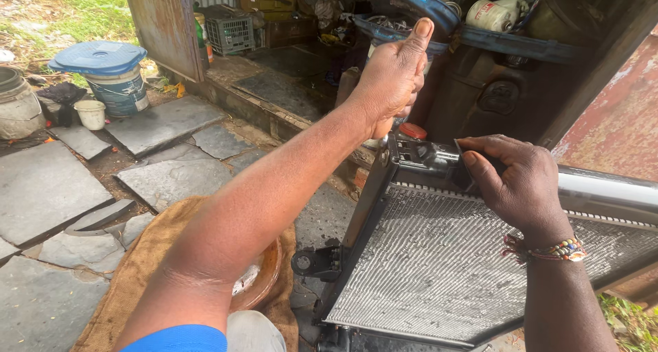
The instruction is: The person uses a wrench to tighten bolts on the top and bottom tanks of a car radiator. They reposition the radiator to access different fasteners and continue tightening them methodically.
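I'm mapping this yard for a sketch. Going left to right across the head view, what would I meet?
Grey pot → small white bucket → blue-lidded bucket → green crate → left hand → right hand gripping the radiator's top, beaded bracelet on its wrist.

Single view, from a camera worn on the person's head, facing forward and down over both arms. The radiator (439, 256) stands close beneath the lens, low and right of centre, with the left hand (392, 78) and right hand (514, 180) at arm's reach above it. Stone paving (48, 187) spreads on the left. The far field holds a lidded blue bucket (110, 74) and an open shed doorway (295, 57).
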